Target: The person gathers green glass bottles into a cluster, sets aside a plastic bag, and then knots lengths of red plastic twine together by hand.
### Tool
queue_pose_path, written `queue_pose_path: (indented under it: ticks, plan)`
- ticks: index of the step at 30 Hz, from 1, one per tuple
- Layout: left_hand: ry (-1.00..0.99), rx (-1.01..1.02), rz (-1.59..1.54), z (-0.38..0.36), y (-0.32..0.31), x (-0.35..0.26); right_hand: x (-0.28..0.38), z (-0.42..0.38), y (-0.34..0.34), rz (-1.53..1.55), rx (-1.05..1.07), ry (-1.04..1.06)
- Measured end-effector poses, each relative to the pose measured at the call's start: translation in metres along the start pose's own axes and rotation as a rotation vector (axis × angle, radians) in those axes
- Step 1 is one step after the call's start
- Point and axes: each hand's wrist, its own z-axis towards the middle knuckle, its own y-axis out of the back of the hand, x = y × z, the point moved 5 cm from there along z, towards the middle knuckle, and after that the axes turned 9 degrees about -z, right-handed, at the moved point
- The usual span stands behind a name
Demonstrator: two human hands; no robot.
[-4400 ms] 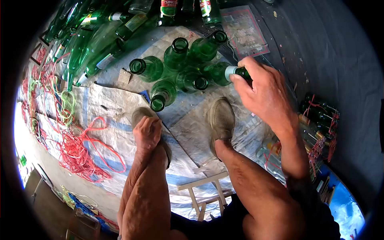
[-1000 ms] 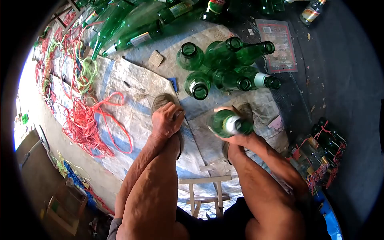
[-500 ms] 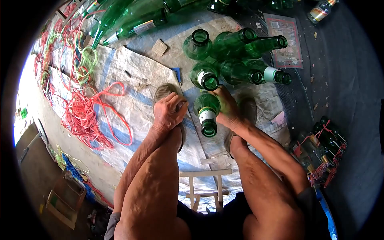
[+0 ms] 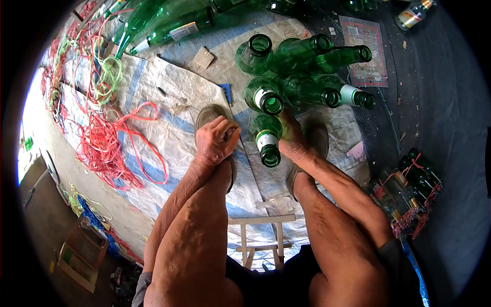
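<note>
Between my feet and just beyond them, several green glass bottles stand close together. The nearest green bottle (image 4: 267,134) has a white neck label, and my right hand (image 4: 292,140) is at its right side, with its fingers hidden behind the glass. Directly behind it stands another labelled bottle (image 4: 258,93), with more bottles (image 4: 299,53) behind and to the right. My left hand (image 4: 218,140) rests by my left shoe (image 4: 208,113), fingers curled and pressed together; whether anything small is in them cannot be made out.
Tangled red twine (image 4: 105,153) lies at the left on the pale sheet (image 4: 179,123). More green bottles (image 4: 174,33) lie at the top. Tied bottles (image 4: 409,184) sit at the right. A wooden stool (image 4: 263,220) is between my legs.
The nearest bottle now stands more upright, its mouth slightly farther from me and closer to the group. My right hand has shifted a little with it. My left hand has hardly moved.
</note>
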Motion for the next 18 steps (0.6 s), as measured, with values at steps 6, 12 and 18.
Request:
queue_pose_path:
  ticks: [6, 12, 18]
  plan:
    - [-0.010, -0.001, 0.016, 0.000, 0.001, 0.000, -0.014, -0.004, -0.007, 0.199, 0.036, -0.197]
    - [-0.035, 0.012, -0.012, -0.001, 0.001, 0.001, -0.002, -0.001, 0.005, -0.095, -0.021, -0.018]
    - [-0.035, -0.002, 0.002, -0.001, 0.000, 0.000, 0.001, -0.001, 0.008, -0.086, -0.007, -0.017]
